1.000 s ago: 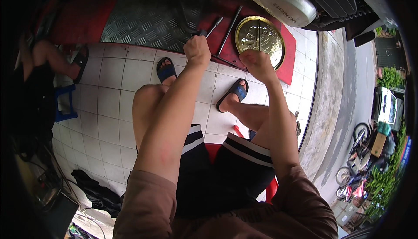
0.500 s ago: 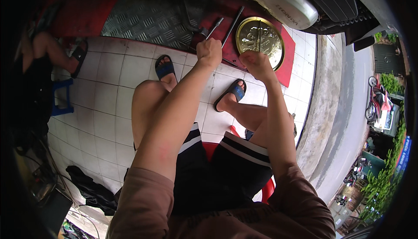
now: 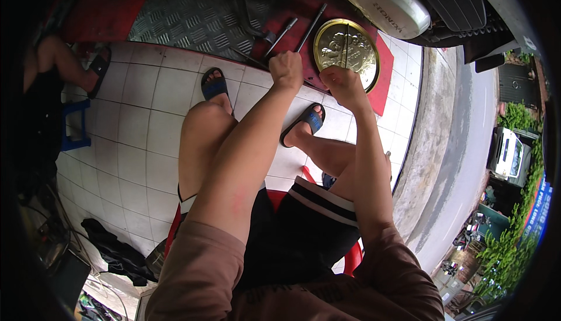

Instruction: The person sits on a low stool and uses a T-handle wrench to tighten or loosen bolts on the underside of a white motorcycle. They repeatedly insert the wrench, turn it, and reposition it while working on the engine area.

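My left hand (image 3: 286, 70) is closed in a fist beside the near edge of a red platform (image 3: 384, 71). A dark rod (image 3: 311, 26) runs from near its knuckles, and a socket wrench (image 3: 281, 36) lies just left of that. My right hand (image 3: 343, 87) has its fingers curled together over the near rim of a round gold tray (image 3: 365, 67) with a raised pattern. A thin dark rod (image 3: 347, 43) lies across the tray and ends at this hand. The fingers hide whatever either hand holds.
A ridged metal plate (image 3: 190, 26) covers part of the platform. A silver motorbike part (image 3: 397, 5) overhangs at the upper right. Another person's leg (image 3: 73, 67) and a blue stool (image 3: 77, 125) are at left. Beyond the white tiled floor (image 3: 131, 134), a road (image 3: 461, 140) runs at right.
The view has shifted slightly. My left hand has moved a little right and nearer, closer to the right hand. My right hand stays at the tray's near rim.
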Tool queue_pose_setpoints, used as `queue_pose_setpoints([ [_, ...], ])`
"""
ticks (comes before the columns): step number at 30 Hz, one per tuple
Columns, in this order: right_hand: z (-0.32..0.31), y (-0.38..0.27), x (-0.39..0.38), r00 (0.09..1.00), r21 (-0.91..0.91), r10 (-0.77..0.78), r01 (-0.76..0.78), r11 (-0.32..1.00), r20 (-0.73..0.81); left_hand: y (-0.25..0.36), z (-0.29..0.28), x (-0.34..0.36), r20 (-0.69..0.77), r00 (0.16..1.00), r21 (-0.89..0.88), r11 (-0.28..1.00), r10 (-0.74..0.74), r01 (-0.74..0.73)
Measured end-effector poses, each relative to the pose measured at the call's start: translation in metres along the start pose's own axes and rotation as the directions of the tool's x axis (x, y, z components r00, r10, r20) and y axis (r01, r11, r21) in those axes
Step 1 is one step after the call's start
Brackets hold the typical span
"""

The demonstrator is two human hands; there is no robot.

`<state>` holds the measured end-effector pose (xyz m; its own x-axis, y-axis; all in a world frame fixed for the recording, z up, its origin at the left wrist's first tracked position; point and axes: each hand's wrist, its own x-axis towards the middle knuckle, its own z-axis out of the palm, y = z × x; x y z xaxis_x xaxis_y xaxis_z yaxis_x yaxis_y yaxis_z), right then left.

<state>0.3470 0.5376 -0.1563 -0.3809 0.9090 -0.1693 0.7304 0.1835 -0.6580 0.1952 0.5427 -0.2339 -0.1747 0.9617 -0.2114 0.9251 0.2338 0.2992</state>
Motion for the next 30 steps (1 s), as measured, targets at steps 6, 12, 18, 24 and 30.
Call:
queue_pose_setpoints([
  [6,-0.010,0.019,-0.002,0.998,0.087,0.051,-0.047,0.995,-0.046,0.018,-0.020,0.004,0.110,0.994,-0.222,0.975,0.011,0.014],
  [12,-0.037,0.005,0.015,0.954,0.549,0.276,-0.173,0.818,-0.112,0.014,-0.087,-0.001,0.364,0.931,-0.399,0.902,-0.008,0.164],
  [18,-0.023,-0.008,0.037,0.914,0.869,0.230,-0.393,0.302,0.333,-0.009,-0.091,-0.042,0.422,0.902,-0.828,0.442,0.090,0.343],
  [24,0.020,-0.064,0.029,0.932,0.862,0.119,-0.363,0.354,0.343,-0.017,-0.123,-0.102,0.194,0.980,-0.781,0.612,0.052,0.122],
  [30,0.026,-0.095,0.031,0.960,0.810,-0.067,-0.191,0.554,0.273,-0.025,-0.114,-0.150,-0.081,0.996,-0.812,0.582,-0.023,-0.053],
])
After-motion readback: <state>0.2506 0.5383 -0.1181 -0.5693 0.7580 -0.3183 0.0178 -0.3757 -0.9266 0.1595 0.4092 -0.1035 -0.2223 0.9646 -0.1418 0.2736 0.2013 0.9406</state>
